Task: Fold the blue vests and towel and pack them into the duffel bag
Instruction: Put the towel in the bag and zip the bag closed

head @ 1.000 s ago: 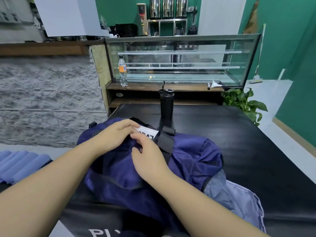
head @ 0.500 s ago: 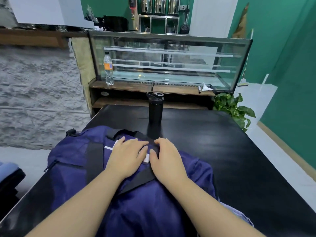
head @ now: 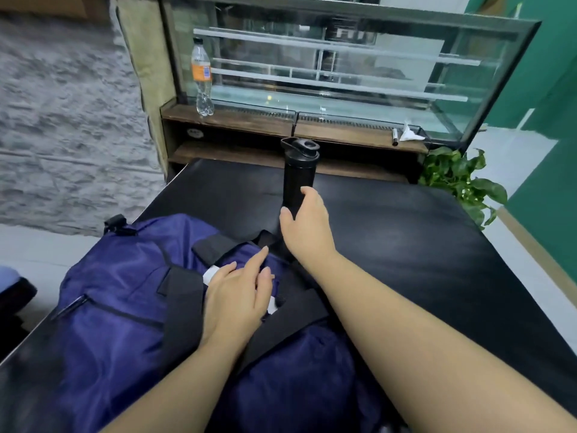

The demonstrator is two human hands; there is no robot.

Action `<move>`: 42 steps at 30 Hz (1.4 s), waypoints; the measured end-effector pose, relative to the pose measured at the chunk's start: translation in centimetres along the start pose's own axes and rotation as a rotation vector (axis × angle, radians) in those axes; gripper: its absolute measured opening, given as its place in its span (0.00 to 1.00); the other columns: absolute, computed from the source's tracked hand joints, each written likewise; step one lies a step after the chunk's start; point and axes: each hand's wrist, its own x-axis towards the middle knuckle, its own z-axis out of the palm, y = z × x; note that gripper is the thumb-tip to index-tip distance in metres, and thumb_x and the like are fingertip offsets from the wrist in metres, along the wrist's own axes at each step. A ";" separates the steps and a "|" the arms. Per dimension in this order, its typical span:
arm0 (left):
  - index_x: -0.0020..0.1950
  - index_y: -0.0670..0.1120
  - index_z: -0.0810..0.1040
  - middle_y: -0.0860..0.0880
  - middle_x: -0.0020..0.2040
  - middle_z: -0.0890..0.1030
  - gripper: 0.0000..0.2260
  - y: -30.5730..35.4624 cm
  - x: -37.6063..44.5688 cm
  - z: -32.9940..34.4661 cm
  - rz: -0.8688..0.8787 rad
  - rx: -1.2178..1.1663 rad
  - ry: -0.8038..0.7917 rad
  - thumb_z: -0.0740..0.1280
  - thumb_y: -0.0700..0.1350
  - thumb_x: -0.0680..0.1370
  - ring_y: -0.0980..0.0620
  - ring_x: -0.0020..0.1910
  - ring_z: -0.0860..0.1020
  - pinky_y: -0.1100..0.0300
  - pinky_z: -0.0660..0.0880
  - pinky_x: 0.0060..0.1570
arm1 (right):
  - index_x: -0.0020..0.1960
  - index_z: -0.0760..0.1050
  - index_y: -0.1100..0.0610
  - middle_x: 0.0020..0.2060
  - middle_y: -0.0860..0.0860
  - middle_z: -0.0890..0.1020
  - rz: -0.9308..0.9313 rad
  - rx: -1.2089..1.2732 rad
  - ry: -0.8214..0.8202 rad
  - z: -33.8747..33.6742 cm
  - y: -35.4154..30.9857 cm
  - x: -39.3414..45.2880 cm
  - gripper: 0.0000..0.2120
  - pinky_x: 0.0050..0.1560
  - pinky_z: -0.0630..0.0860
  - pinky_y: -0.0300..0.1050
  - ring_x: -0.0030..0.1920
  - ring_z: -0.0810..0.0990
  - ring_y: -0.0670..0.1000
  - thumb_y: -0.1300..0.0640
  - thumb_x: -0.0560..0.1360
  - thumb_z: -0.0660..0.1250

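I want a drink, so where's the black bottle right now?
In the head view, the black bottle stands upright on the black table, just beyond the blue duffel bag, with the right hand closing around its base.

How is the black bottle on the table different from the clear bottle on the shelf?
The black bottle is opaque with a flip lid; the clear bottle is see-through with an orange label. The black one stands on the black table, the right hand curling round it; the clear one stands untouched on the wooden shelf. Both are upright.
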 end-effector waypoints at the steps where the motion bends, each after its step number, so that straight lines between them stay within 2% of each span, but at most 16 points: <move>1: 0.65 0.46 0.77 0.56 0.33 0.83 0.24 0.0 -0.1 0.1 -0.019 -0.050 -0.005 0.50 0.54 0.77 0.53 0.44 0.78 0.64 0.63 0.61 | 0.74 0.58 0.60 0.73 0.54 0.64 -0.013 -0.028 0.006 0.0 0.2 1.4 0.27 0.69 0.60 0.46 0.73 0.61 0.53 0.55 0.79 0.62; 3: 0.65 0.47 0.76 0.61 0.36 0.82 0.24 -0.1 -0.3 0.3 0.000 -0.127 0.029 0.53 0.55 0.76 0.59 0.45 0.75 0.67 0.62 0.62 | 0.74 0.57 0.60 0.73 0.55 0.61 -0.035 -0.093 0.011 -0.1 0.7 4.4 0.29 0.70 0.59 0.48 0.74 0.58 0.55 0.55 0.78 0.64; 6: 0.64 0.47 0.77 0.63 0.40 0.82 0.21 -0.2 -0.5 0.6 0.023 -0.153 0.036 0.58 0.55 0.76 0.63 0.50 0.75 0.64 0.63 0.61 | 0.75 0.55 0.59 0.75 0.54 0.58 -0.042 -0.214 0.008 -0.4 1.7 8.7 0.33 0.70 0.60 0.51 0.75 0.55 0.56 0.53 0.76 0.67; 11: 0.63 0.48 0.77 0.62 0.44 0.83 0.21 -0.3 -0.6 1.3 0.038 -0.151 0.003 0.60 0.55 0.74 0.65 0.54 0.75 0.63 0.64 0.60 | 0.78 0.43 0.56 0.78 0.50 0.43 -0.088 -0.516 -0.069 -0.6 2.8 14.5 0.49 0.75 0.53 0.57 0.77 0.43 0.57 0.44 0.72 0.72; 14: 0.61 0.47 0.78 0.61 0.44 0.84 0.20 -0.1 -0.6 1.5 0.055 -0.142 0.020 0.61 0.54 0.74 0.65 0.51 0.77 0.61 0.65 0.60 | 0.78 0.37 0.56 0.77 0.51 0.38 -0.145 -0.645 -0.130 0.0 3.3 16.1 0.55 0.74 0.48 0.61 0.77 0.38 0.57 0.39 0.70 0.71; 18: 0.62 0.50 0.76 0.60 0.45 0.84 0.18 0.0 -0.7 1.7 0.072 -0.116 0.030 0.61 0.54 0.74 0.65 0.49 0.77 0.59 0.67 0.59 | 0.77 0.33 0.58 0.78 0.52 0.39 -0.101 -0.691 -0.241 0.7 4.3 17.0 0.59 0.74 0.45 0.63 0.77 0.37 0.54 0.35 0.67 0.71; 20: 0.63 0.51 0.72 0.60 0.45 0.83 0.18 0.2 -0.7 1.7 0.077 -0.119 0.027 0.61 0.53 0.74 0.65 0.50 0.77 0.64 0.65 0.61 | 0.77 0.35 0.60 0.77 0.53 0.46 -0.113 -0.681 -0.186 1.0 4.4 17.1 0.60 0.74 0.46 0.62 0.77 0.44 0.54 0.34 0.67 0.71; 23: 0.63 0.51 0.71 0.60 0.46 0.83 0.18 0.4 -0.7 1.6 0.087 -0.122 0.016 0.61 0.53 0.74 0.66 0.51 0.76 0.68 0.60 0.63 | 0.77 0.42 0.62 0.70 0.57 0.61 -0.142 -0.722 0.017 1.7 4.2 17.5 0.60 0.72 0.55 0.58 0.71 0.60 0.58 0.30 0.64 0.70; 26: 0.63 0.51 0.71 0.60 0.46 0.83 0.18 0.3 -0.9 1.5 0.096 -0.128 0.018 0.61 0.52 0.74 0.66 0.50 0.77 0.68 0.61 0.63 | 0.71 0.58 0.61 0.64 0.56 0.66 -0.095 -0.757 0.148 2.0 4.2 17.7 0.50 0.64 0.62 0.52 0.65 0.65 0.57 0.30 0.63 0.70; 28: 0.64 0.52 0.71 0.61 0.46 0.83 0.18 0.2 -0.9 1.6 0.098 -0.130 0.022 0.61 0.52 0.74 0.66 0.50 0.77 0.67 0.61 0.63 | 0.65 0.64 0.59 0.64 0.56 0.66 -0.099 -0.748 0.194 2.1 4.0 17.8 0.42 0.62 0.63 0.53 0.64 0.65 0.57 0.33 0.64 0.72; 31: 0.64 0.52 0.71 0.61 0.46 0.83 0.18 0.1 -0.9 1.7 0.101 -0.120 0.023 0.61 0.52 0.75 0.66 0.50 0.77 0.67 0.61 0.63 | 0.66 0.62 0.60 0.70 0.57 0.61 -0.080 -0.595 0.119 2.3 3.7 17.6 0.41 0.64 0.66 0.53 0.67 0.64 0.59 0.40 0.64 0.75; 34: 0.62 0.52 0.72 0.61 0.45 0.83 0.17 0.1 -0.8 1.8 0.099 -0.107 0.035 0.61 0.52 0.74 0.65 0.50 0.77 0.65 0.63 0.62 | 0.63 0.61 0.61 0.64 0.56 0.69 -0.029 -0.414 0.042 2.1 3.7 16.5 0.36 0.52 0.70 0.48 0.62 0.72 0.60 0.46 0.66 0.76; 42: 0.59 0.47 0.79 0.59 0.43 0.84 0.19 0.6 -1.0 1.4 0.054 -0.107 0.027 0.58 0.53 0.74 0.62 0.49 0.76 0.57 0.65 0.59 | 0.59 0.63 0.62 0.57 0.57 0.71 -0.104 -0.460 0.033 -4.6 3.3 8.4 0.35 0.51 0.72 0.51 0.57 0.74 0.60 0.44 0.65 0.76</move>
